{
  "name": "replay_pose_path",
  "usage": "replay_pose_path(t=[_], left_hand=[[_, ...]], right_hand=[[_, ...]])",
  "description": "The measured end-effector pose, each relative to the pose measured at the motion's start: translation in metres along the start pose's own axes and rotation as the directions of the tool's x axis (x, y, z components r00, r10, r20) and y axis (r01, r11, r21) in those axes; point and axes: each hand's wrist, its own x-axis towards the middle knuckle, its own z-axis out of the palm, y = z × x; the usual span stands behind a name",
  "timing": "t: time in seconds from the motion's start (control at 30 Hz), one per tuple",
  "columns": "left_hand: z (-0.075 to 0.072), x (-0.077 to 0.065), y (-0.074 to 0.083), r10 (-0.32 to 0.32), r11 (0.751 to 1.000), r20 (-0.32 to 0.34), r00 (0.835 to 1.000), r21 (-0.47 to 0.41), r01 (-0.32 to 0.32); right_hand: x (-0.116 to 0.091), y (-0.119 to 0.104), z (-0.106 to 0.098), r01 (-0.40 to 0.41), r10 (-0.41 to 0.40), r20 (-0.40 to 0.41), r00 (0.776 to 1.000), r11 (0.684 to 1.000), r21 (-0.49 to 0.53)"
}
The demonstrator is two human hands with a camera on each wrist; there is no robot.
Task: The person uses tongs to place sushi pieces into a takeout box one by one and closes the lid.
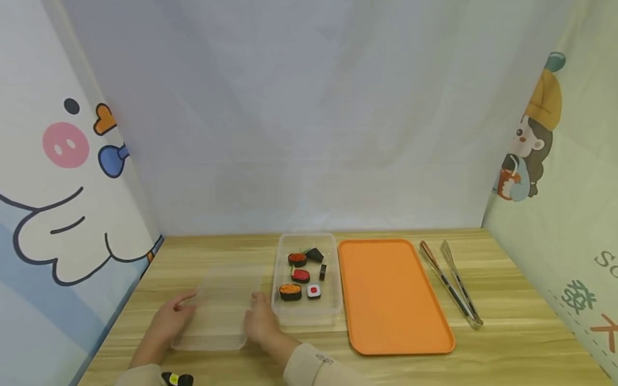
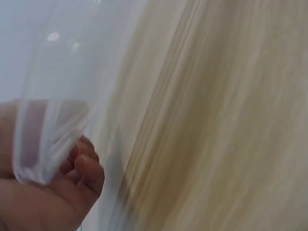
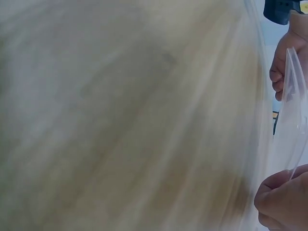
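A clear plastic lid (image 1: 217, 311) is held between both hands over the left part of the table. My left hand (image 1: 171, 319) grips its left edge; in the left wrist view the fingers curl under the lid's rim (image 2: 36, 175). On the opposite edge, my right hand (image 1: 262, 320) pinches the lid, with thumb and fingers bent at the rim in the right wrist view. Just right of that hand stands a clear plastic container (image 1: 309, 311). Inside lie several toy sushi pieces, among them an orange-topped one (image 1: 290, 290) and a white roll (image 1: 314, 291) with a red centre.
An orange tray (image 1: 396, 300) lies right of the container, close beside it. Farther right, metal tongs (image 1: 451, 284) rest on the wooden table (image 1: 512, 321). A pale curtain (image 1: 318, 134) hangs behind the table, with printed cloths on both sides.
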Motion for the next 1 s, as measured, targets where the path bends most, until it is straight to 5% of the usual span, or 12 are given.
replay_pose_path(t=[0.13, 0.3, 0.5, 0.7, 1.0], left_hand=[[-0.009, -0.004, -0.004, -0.035, 0.988, 0.046, 0.998, -0.149, 0.041], [-0.021, -0.008, -0.002, -0.019, 0.943, 0.053, 0.998, -0.33, 0.036], [-0.023, -0.011, 0.022, 0.131, 0.874, -0.002, 0.991, -0.472, -0.116], [-0.005, -0.011, 0.064, 0.273, 0.828, -0.011, 0.962, -0.506, -0.241], [0.039, -0.003, 0.123, 0.367, 0.836, 0.041, 0.929, -0.452, -0.31]], right_hand=[[-0.001, -0.001, -0.001, 0.001, -0.001, 0.01, 1.0, 1.0, 0.031], [-0.002, -0.014, -0.007, 0.008, -0.011, 0.039, 0.999, 0.995, 0.098], [0.003, -0.041, -0.046, 0.022, -0.042, 0.11, 0.993, 0.985, 0.17], [0.018, -0.044, -0.104, 0.001, -0.045, 0.141, 0.989, 0.954, 0.301], [0.029, -0.027, -0.183, 0.005, -0.037, 0.105, 0.994, 0.959, 0.284]])
